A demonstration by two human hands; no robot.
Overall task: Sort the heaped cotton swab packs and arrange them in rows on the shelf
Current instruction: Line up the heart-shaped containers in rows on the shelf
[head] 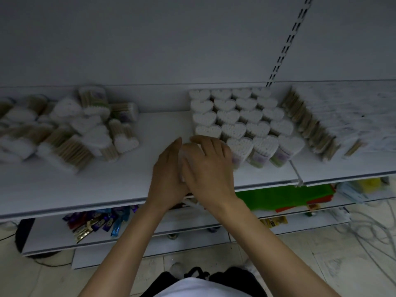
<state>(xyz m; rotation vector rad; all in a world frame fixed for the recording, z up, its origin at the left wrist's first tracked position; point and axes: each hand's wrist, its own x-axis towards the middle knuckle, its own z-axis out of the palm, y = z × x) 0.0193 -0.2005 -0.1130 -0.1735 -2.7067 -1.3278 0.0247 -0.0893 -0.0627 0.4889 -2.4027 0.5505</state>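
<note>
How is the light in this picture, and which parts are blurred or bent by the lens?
Head view: dim, bluish light, no glare; the heap of packs at left is smeared by blur, the heart-shaped rows look sharper; the shelf edge bows slightly, a wide-angle effect; the right hand hides most of one pack.

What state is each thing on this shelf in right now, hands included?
Heap: unsorted, packs jumbled at the left.
Heart packs: upright in neat rows.
Flat packs: lined up in rows at the right.
Pack: held between both hands at the rows' front left corner, blurred.
Left hand: fingers straight, pressing the pack.
Right hand: fingers curled over the pack.
</note>
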